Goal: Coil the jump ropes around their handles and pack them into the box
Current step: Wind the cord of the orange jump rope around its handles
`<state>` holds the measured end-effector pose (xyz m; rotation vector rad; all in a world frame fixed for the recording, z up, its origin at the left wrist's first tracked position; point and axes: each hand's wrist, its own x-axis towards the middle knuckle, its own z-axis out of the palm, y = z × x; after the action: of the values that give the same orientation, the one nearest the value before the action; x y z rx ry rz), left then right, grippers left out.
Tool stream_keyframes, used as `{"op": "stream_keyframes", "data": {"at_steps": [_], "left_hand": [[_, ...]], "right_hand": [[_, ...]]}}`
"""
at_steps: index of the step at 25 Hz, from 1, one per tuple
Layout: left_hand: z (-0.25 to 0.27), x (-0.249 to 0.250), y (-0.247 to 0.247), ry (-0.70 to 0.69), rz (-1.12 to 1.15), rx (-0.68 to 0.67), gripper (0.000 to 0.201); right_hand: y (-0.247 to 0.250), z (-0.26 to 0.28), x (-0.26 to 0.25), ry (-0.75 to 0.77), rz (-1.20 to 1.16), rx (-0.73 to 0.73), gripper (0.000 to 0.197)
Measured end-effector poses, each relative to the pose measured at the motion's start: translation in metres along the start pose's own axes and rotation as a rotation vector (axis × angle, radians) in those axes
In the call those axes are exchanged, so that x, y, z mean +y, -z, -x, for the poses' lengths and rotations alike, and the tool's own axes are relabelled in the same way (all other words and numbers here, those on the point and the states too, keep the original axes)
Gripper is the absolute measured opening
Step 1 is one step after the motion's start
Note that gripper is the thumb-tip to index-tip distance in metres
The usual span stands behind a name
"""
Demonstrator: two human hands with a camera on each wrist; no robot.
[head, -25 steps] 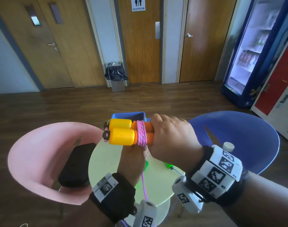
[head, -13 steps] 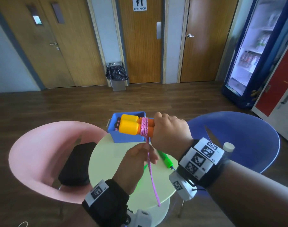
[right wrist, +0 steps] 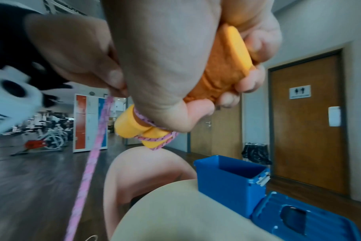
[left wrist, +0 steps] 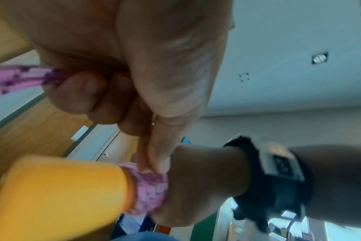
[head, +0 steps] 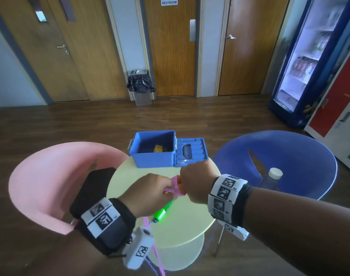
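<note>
1. The right hand (head: 198, 183) has its grip wrapped round the two orange and yellow handles (right wrist: 220, 71), held side by side above the round pale surface (head: 190, 218).
2. Turns of pink rope (right wrist: 155, 138) lie round the handles just past the right thumb.
3. The left hand (head: 148, 194) has its grip pinching the pink rope right beside the handles; in the left wrist view the curled fingers (left wrist: 89, 94) close on the rope and the thumb tip touches the wound turns.
4. The loose end of the rope hangs down past the left wrist, over the near edge of the surface.
5. A green handle (head: 162, 213) of a second rope lies on the surface under the hands.
6. The blue box (head: 152, 156) stands open at the far edge of the surface, its lid (head: 190, 152) folded flat to its right; something yellow lies inside.
7. A pink chair (head: 50, 176) stands to the left, a blue chair (head: 289, 156) to the right with a bottle (head: 274, 175) on it.
</note>
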<state>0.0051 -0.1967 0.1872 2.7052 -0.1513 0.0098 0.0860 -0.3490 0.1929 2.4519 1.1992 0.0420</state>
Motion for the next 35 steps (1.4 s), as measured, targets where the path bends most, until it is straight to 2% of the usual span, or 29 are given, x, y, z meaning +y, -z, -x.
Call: {"op": "stream_keyframes", "data": {"at_steps": [1,3,5,9,12,16,18,21,23,25,28,30,35], "left_hand": [[0.0,-0.002,0.005,-0.018,-0.028,-0.021,0.006],[0.0,-0.01,0.008,-0.044,-0.014,-0.078,0.017],[0.0,-0.016,0.009,-0.066,0.111,-0.1,0.024],[-0.004,-0.028,0.007,-0.04,0.352,-0.025,0.018],[-0.006,-0.033,0.008,0.034,0.548,-0.081,0.016],[-0.007,-0.031,0.015,-0.027,0.722,-0.06,0.014],[-0.006,-0.028,0.021,-0.068,0.763,-0.058,0.013],[-0.004,-0.026,0.035,-0.137,0.676,-0.007,0.022],[-0.002,-0.025,0.046,-0.205,0.571,0.065,0.028],[0.004,-0.018,0.054,-0.275,0.472,0.11,0.023],[0.01,-0.004,0.054,-0.403,0.306,0.101,0.021],[0.009,-0.001,0.054,-0.425,0.282,0.09,0.024],[0.005,-0.004,0.057,-0.389,0.364,0.026,0.015]], "right_hand": [[0.003,0.004,-0.004,0.069,0.018,-0.023,0.012],[0.008,0.01,-0.008,0.162,0.05,-0.052,0.009],[0.015,0.013,-0.006,0.207,0.044,-0.054,0.006],[0.027,0.021,0.004,0.266,0.056,0.01,0.009],[0.034,0.027,0.007,0.313,0.034,0.073,0.014],[0.046,0.033,0.019,0.32,-0.045,0.165,0.02],[0.051,0.036,0.021,0.322,-0.084,0.164,0.019],[0.049,0.041,0.017,0.268,-0.102,0.076,0.015],[0.043,0.045,0.017,0.162,-0.099,-0.052,0.01],[0.039,0.046,0.02,0.083,-0.062,-0.177,0.009],[0.038,0.044,0.023,0.057,0.021,-0.282,0.01],[0.039,0.046,0.02,0.095,0.052,-0.304,0.012],[0.055,0.063,0.005,0.344,0.067,-0.185,0.007]]}}
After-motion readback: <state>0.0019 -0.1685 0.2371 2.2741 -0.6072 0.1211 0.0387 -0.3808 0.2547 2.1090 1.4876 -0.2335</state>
